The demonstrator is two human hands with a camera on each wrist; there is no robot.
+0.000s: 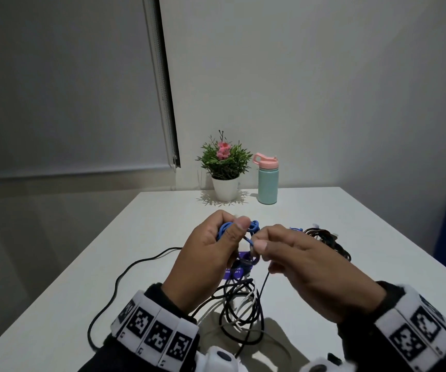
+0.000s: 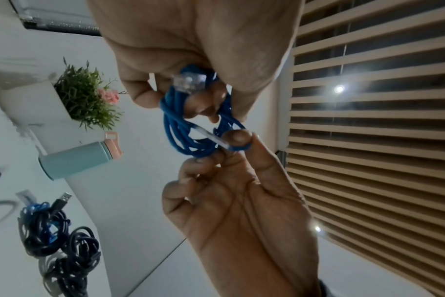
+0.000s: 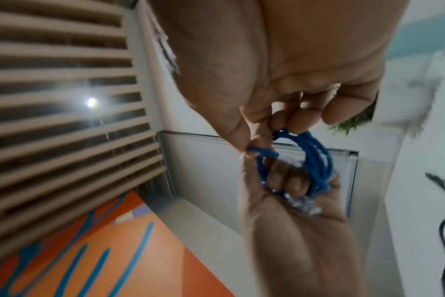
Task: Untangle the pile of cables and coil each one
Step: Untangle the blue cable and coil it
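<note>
On the white table (image 1: 310,224) black cables (image 1: 243,304) lie tangled. My left hand (image 1: 205,253) clenches the coiled blue network cable (image 1: 227,228) above it, so my right hand (image 1: 305,267) can pinch its loose end for tucking.
</note>
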